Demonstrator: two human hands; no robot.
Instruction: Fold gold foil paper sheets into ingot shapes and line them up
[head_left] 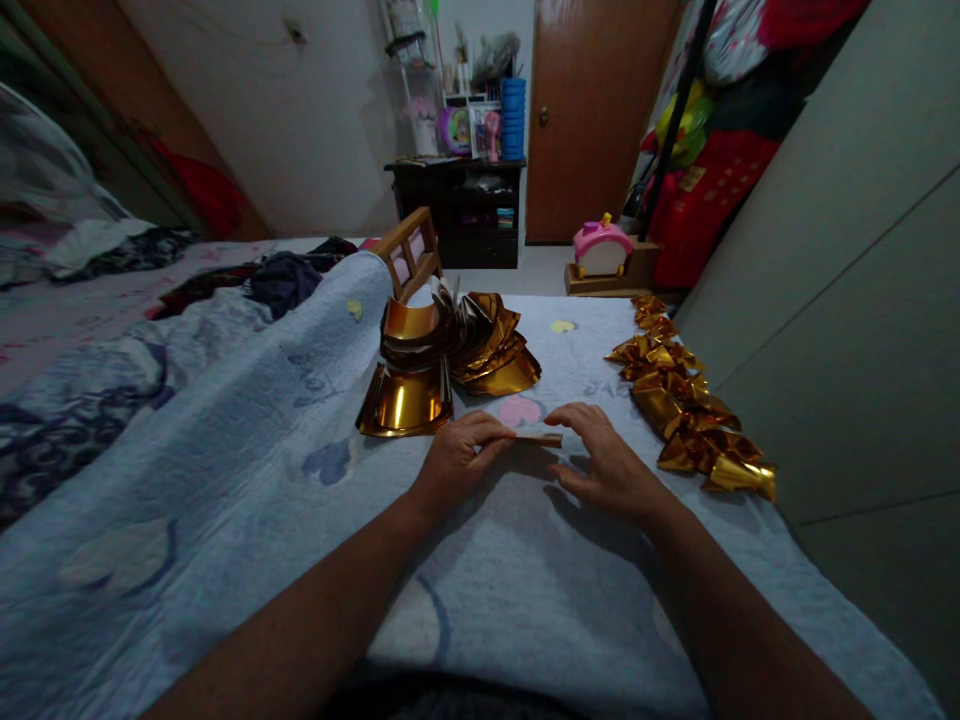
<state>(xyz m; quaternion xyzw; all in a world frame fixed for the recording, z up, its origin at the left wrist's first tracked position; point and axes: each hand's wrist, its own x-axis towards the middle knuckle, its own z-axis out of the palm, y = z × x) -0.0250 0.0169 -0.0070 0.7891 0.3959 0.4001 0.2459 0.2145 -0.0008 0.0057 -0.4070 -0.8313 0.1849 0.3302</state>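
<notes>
Between the fingers and thumb of my left hand point(466, 455) is a narrow folded strip of paper point(541, 440), seen nearly edge-on. My right hand point(600, 462) curves around the strip's other end, its thumb and fingers apart and not visibly closed on it. Beyond my left hand lies a fanned pile of shiny gold foil paper sheets point(411, 400), with white undersides showing. Along the right side runs a row of folded gold foil pieces point(686, 415), crumpled-looking with pointed ends.
Everything lies on a pale blue quilted bedspread point(480, 580) with heart patterns. A wooden bed rail point(411, 250) stands behind the foil sheets. Piled clothes point(277, 283) are at the left, and a grey cabinet point(847, 330) borders the right. A pink toy point(602, 248) sits past the far edge.
</notes>
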